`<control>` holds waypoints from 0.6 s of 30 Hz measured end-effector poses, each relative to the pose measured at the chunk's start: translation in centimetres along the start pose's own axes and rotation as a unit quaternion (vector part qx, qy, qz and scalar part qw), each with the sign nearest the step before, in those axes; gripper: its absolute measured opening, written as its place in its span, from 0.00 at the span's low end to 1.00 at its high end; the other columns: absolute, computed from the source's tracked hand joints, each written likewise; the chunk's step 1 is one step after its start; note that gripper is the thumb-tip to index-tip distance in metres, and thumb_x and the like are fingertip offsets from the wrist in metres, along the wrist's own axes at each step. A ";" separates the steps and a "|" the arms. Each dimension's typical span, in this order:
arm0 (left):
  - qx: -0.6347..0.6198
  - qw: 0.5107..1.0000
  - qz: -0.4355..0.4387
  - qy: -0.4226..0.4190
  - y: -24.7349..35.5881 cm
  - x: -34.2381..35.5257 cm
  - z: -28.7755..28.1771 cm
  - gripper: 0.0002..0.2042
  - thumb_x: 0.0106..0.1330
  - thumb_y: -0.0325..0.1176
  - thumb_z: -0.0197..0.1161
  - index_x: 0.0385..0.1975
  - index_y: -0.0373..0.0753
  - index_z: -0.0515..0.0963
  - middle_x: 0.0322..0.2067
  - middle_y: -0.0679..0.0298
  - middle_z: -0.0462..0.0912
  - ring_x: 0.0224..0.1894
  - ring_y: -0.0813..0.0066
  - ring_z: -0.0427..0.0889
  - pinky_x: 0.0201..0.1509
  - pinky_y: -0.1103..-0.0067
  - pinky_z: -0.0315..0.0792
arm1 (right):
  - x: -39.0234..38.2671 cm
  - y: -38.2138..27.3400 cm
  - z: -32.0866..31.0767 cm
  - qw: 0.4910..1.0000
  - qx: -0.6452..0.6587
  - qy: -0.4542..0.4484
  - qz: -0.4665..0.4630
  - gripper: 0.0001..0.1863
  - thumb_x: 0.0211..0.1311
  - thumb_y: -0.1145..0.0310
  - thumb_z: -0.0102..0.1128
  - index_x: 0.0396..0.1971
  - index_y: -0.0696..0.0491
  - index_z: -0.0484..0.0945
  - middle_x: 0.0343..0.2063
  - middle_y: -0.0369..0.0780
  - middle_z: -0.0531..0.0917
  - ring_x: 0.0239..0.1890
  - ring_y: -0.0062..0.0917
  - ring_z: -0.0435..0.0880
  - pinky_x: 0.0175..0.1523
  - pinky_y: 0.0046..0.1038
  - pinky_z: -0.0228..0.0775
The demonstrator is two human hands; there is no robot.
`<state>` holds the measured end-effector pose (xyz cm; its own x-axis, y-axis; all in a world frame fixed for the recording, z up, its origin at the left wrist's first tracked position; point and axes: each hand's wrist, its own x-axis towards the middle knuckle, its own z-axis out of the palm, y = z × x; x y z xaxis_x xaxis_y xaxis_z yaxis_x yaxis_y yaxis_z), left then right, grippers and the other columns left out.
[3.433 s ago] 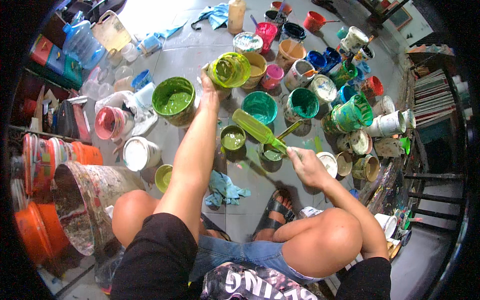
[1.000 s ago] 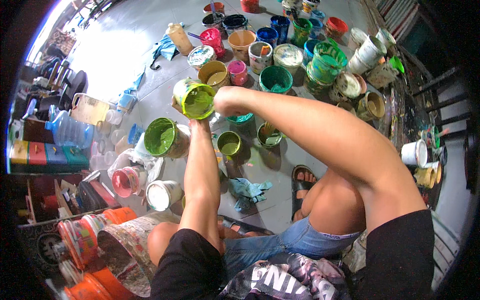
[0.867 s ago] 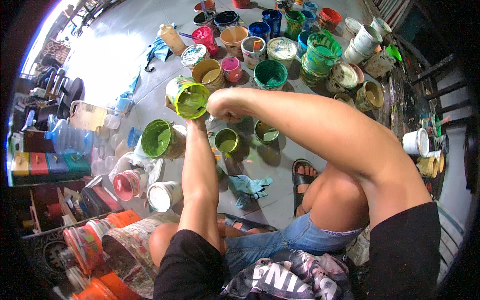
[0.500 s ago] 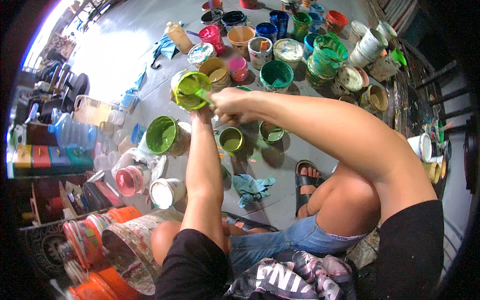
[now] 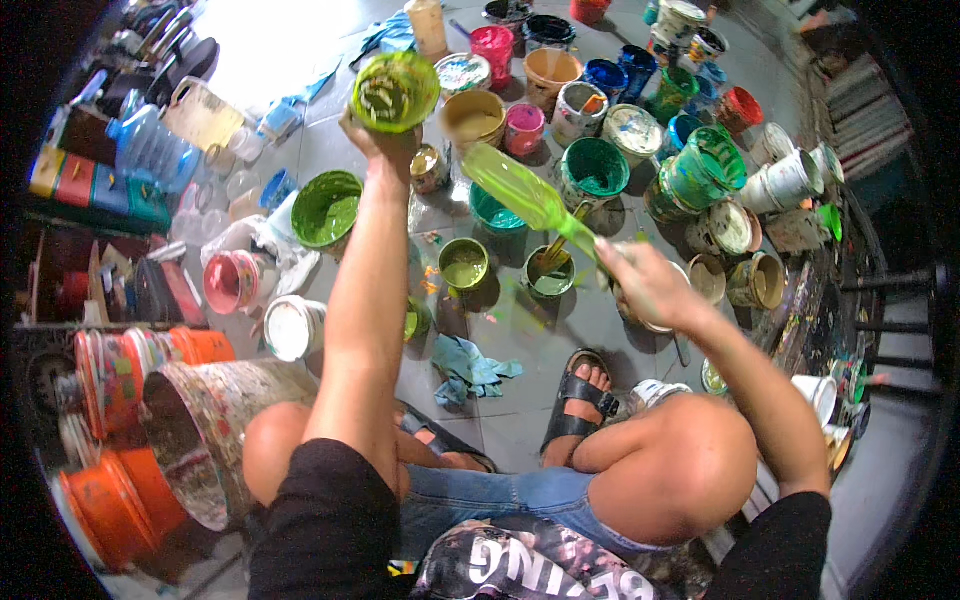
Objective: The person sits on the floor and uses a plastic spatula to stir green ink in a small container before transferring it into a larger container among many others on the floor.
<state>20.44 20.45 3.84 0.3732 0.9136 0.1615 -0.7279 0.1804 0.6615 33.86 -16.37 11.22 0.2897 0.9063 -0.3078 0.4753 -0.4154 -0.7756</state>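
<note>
My left hand (image 5: 383, 143) is wrapped round a small paint tub (image 5: 396, 92), held up and tilted so its opening faces me. Yellow-green paint coats its inside. In my right hand (image 5: 655, 287) is the handle of a flat spatula (image 5: 512, 190), its broad blade smeared with light green paint and pointing up to the left, apart from the tub. Below the blade stand a small tub of olive-green paint (image 5: 463, 266) and a pale green one (image 5: 550, 280) with a paint-covered tool in it. A larger green bucket (image 5: 328, 212) stands left of my left forearm.
Many paint pots crowd the tiled floor ahead, among them a dark green bucket (image 5: 593, 168) and a tan one (image 5: 552, 72). A blue rag (image 5: 472, 370) lies before my feet. Orange buckets (image 5: 125, 500) and a big paint-crusted bucket (image 5: 235, 420) stand at left.
The spatula has come out of the held tub and swung right with my right hand. My left hand still holds the tub, now higher in view. The whole view has shifted.
</note>
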 end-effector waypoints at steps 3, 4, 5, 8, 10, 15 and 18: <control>-0.012 0.997 -0.055 0.048 3.5 2.2 0.5 0.36 0.56 0.62 0.38 0.57 0.44 0.71 0.56 0.60 0.73 0.58 0.59 0.72 0.59 0.64 0.70 | -1.4 1.8 3.5 0.997 -0.052 0.026 -0.052 0.22 0.73 0.54 0.42 0.27 0.54 0.76 0.13 0.37 0.72 0.15 0.30 0.68 0.25 0.30 0.63; -0.025 0.997 -0.036 0.064 4.5 3.2 0.4 0.29 0.61 0.55 0.45 0.57 0.42 0.71 0.56 0.59 0.73 0.57 0.61 0.72 0.56 0.64 0.71 | -1.7 2.2 4.1 0.992 -0.089 0.045 -0.073 0.20 0.73 0.56 0.43 0.30 0.54 0.78 0.14 0.40 0.74 0.16 0.35 0.70 0.26 0.32 0.65; -0.022 0.997 -0.028 0.072 5.8 3.9 0.6 0.29 0.61 0.54 0.45 0.57 0.41 0.71 0.56 0.59 0.73 0.57 0.61 0.72 0.56 0.64 0.72 | -1.8 2.6 5.1 0.986 -0.112 0.067 -0.104 0.16 0.72 0.58 0.45 0.35 0.53 0.79 0.15 0.42 0.75 0.17 0.38 0.72 0.27 0.33 0.67; 0.024 0.996 0.002 0.085 12.0 3.9 0.3 0.28 0.63 0.53 0.45 0.56 0.41 0.71 0.56 0.58 0.74 0.56 0.60 0.73 0.56 0.63 0.72 | -1.0 4.2 8.1 0.946 -0.238 0.113 -0.187 0.20 0.67 0.63 0.53 0.58 0.46 0.74 0.18 0.45 0.77 0.23 0.43 0.80 0.29 0.39 0.72; 0.083 0.993 0.021 0.086 16.3 3.8 2.1 0.27 0.64 0.52 0.45 0.56 0.40 0.71 0.55 0.57 0.74 0.56 0.59 0.74 0.56 0.63 0.72 | -1.2 5.2 8.6 0.936 -0.287 0.106 -0.173 0.21 0.67 0.62 0.53 0.60 0.45 0.72 0.20 0.44 0.76 0.21 0.41 0.80 0.27 0.38 0.72; 0.225 0.957 0.093 0.156 32.4 -1.5 0.4 0.25 0.67 0.50 0.45 0.56 0.38 0.71 0.54 0.56 0.75 0.55 0.57 0.75 0.56 0.62 0.73 | -1.9 5.7 13.2 0.932 -0.298 0.088 -0.184 0.27 0.63 0.65 0.56 0.63 0.44 0.68 0.28 0.42 0.72 0.20 0.37 0.79 0.24 0.37 0.72; 0.291 0.923 0.130 0.216 41.1 -6.6 -0.2 0.24 0.69 0.48 0.45 0.56 0.37 0.71 0.54 0.55 0.76 0.54 0.56 0.76 0.56 0.62 0.74 | -1.9 7.9 14.3 0.915 -0.347 0.081 -0.188 0.29 0.60 0.68 0.57 0.64 0.45 0.67 0.29 0.41 0.71 0.20 0.35 0.80 0.25 0.36 0.74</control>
<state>-12.10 21.88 29.82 -0.1267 0.9811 0.1465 -0.2819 -0.1773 0.9429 25.17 -20.25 -2.25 0.0899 0.9953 0.0371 0.9637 -0.0776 -0.2555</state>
